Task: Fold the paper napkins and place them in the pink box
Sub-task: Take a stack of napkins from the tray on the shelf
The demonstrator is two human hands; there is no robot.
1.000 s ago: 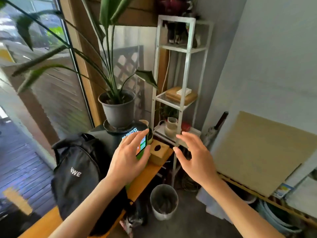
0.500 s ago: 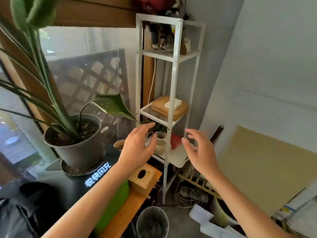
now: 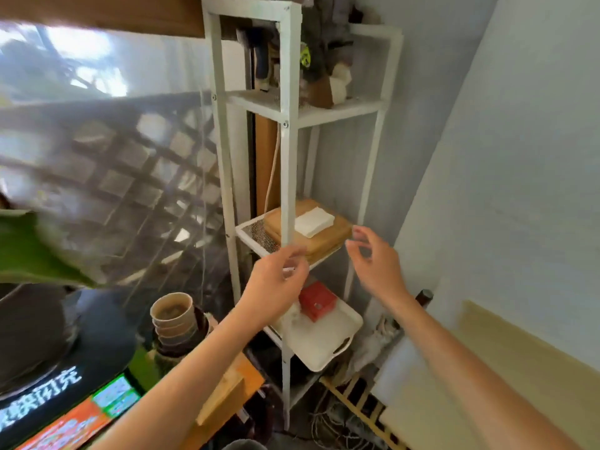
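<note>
Hands nearer shelf now; napkins [image 3: 314, 221] atop tan box [image 3: 328, 240].

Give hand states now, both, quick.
Left hand: open, fingers loosely curled, holding nothing.
Right hand: open, empty, reaching toward the shelf.

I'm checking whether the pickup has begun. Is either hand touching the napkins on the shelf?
Apart. The head view shows the left hand below the shelf edge and the right hand lower right of the napkins, open, box surface visible between.
</note>
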